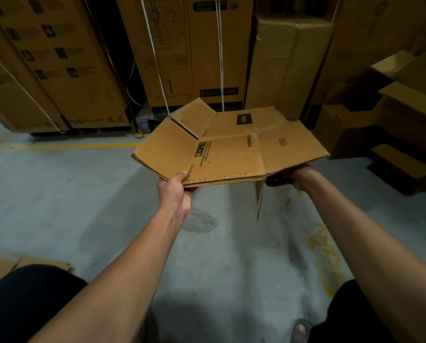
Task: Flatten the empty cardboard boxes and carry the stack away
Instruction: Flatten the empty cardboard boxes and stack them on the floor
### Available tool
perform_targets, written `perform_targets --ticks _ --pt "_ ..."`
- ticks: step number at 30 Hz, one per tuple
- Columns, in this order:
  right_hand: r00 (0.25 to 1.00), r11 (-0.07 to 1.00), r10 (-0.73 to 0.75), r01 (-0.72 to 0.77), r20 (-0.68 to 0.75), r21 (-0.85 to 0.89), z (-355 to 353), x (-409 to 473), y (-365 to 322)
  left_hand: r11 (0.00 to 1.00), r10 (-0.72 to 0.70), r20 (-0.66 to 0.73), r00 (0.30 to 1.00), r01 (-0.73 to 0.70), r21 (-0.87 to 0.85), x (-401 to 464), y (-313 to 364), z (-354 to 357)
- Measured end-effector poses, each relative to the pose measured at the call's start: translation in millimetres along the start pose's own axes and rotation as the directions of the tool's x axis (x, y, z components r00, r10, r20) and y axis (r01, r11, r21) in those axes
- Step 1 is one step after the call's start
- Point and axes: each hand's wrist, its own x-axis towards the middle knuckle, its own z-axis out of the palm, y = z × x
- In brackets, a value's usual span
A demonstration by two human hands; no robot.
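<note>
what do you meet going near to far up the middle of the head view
Bare grey floor → left hand and right hand, both holding the near edge of the flattened box → tall printed cartons standing at the back.

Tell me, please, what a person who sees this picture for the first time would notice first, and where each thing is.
The eye goes first to the flattened cardboard box held out in mid-air at the centre, the left hand gripping its near edge and the right hand holding it from below. Behind it, tall printed cartons line the back of the grey concrete floor, and a loose flap hangs under the box.
</note>
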Motion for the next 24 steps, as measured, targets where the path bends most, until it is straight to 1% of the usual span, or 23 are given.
perform_targets --ticks 1,2,3,4,5,6,7,8,9,10,11,12,13,14,15,16,17,18,19,22,24 --pt "0.998 0.989 0.01 -0.002 0.057 -0.148 -3 -1 -1 1.0 0.004 -0.006 1.0 -0.004 -0.008 3 0 0" --pt "0.988 0.973 0.065 -0.032 0.138 -0.229 -7 -1 -1 1.0 0.009 -0.007 1.0 -0.009 -0.016 5 1 1" --pt "0.96 0.962 0.144 -0.079 0.24 -0.263 -11 -3 -1 1.0 0.018 -0.008 1.0 -0.018 -0.022 8 2 2" --pt "0.904 0.956 0.215 -0.117 0.37 -0.271 -13 -7 -1 0.999 0.03 -0.005 1.0 -0.03 -0.028 9 4 4" --pt "0.815 0.952 0.271 -0.149 0.513 -0.266 -13 -12 -1 0.998 0.042 -0.002 0.999 -0.042 -0.038 11 4 5" --pt "0.709 0.954 0.295 -0.187 0.64 -0.233 -11 -15 0 0.998 0.048 0.002 0.999 -0.048 -0.05 13 5 6" --pt "0.619 0.956 0.286 -0.236 0.732 -0.173 -5 -18 3 0.997 0.054 0.004 0.999 -0.053 -0.06 16 5 7" --pt "0.553 0.95 0.255 -0.298 0.793 -0.098 5 -20 8 0.996 0.057 0.003 0.998 -0.057 -0.065 18 6 7" --pt "0.539 0.936 0.208 -0.352 0.816 -0.006 18 -19 15 0.996 0.061 0.001 0.998 -0.061 -0.07 20 5 7" --pt "0.6 0.917 0.147 -0.381 0.787 0.119 33 -18 22 0.995 0.063 0.003 0.998 -0.062 -0.074 22 5 7" --pt "0.713 0.897 0.101 -0.367 0.694 0.247 48 -14 29 0.995 0.065 0.005 0.998 -0.064 -0.08 25 4 7" --pt "0.827 0.877 0.072 -0.318 0.558 0.359 62 -10 36 0.994 0.065 0.013 0.998 -0.063 -0.09 26 4 8" --pt "0.914 0.865 0.052 -0.243 0.403 0.439 74 -5 42 0.993 0.066 0.019 0.998 -0.063 -0.102 27 4 8" --pt "0.966 0.849 0.03 -0.16 0.257 0.503 81 1 46 0.992 0.063 0.023 0.998 -0.06 -0.113 26 4 8" --pt "0.991 0.825 0.004 -0.081 0.136 0.56 85 7 47 0.991 0.06 0.021 0.998 -0.057 -0.119 26 5 8" --pt "0.998 0.777 -0.028 -0.014 0.057 0.629 87 11 44 0.991 0.058 0.017 0.998 -0.056 -0.119 26 6 6" --pt "0.998 0.727 -0.056 0.035 0.008 0.686 88 15 37 0.991 0.061 0.016 0.998 -0.058 -0.116 27 7 3" --pt "0.998 0.698 -0.063 0.052 -0.011 0.714 89 19 29 0.991 0.065 0.015 0.998 -0.062 -0.115 28 9 -1" --pt "0.998 0.692 -0.065 0.053 -0.01 0.72 91 22 20 0.99 0.069 0.007 0.998 -0.067 -0.122 30 13 -4" --pt "0.993 0.737 -0.118 0.092 -0.007 0.67 111 24 -9 0.985 0.103 -0.031 0.994 -0.106 -0.137 34 35 -16" --pt "0.985 0.751 -0.167 0.102 0.039 0.653 134 22 -23 0.978 0.135 -0.059 0.989 -0.143 -0.155 36 58 -28"
